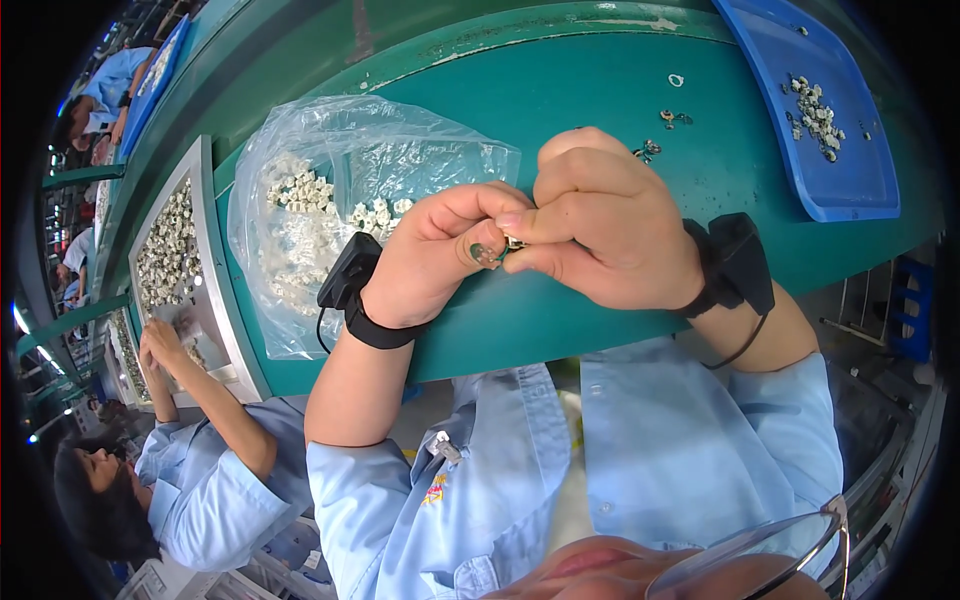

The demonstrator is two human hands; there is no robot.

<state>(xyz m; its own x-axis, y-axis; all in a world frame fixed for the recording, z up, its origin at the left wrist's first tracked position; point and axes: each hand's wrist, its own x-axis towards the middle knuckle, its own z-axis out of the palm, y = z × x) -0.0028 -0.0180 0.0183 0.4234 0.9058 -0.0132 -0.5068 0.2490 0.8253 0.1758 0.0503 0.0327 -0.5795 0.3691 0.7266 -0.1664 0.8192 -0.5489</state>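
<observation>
Above the green worktop my two hands meet, fingertips almost touching. My left hand (435, 250) is closed, pinching a small green round piece (487, 256) between thumb and forefinger. My right hand (610, 225) is closed too, its thumb and forefinger on a tiny pale and brassy part (513, 242) right against the green piece. The fingers hide most of both, so whether they are joined I cannot tell. Left of my hands lies a clear plastic bag (420, 150) with many small white parts (300, 190) in it.
A blue tray (860, 190) at the far right holds a heap of small white and dark parts. Small dark-green pieces (648, 150) and a white ring (676, 80) lie beyond my right hand. At left, a co-worker (200, 470) reaches over a pale-framed tray (222, 310) of white parts.
</observation>
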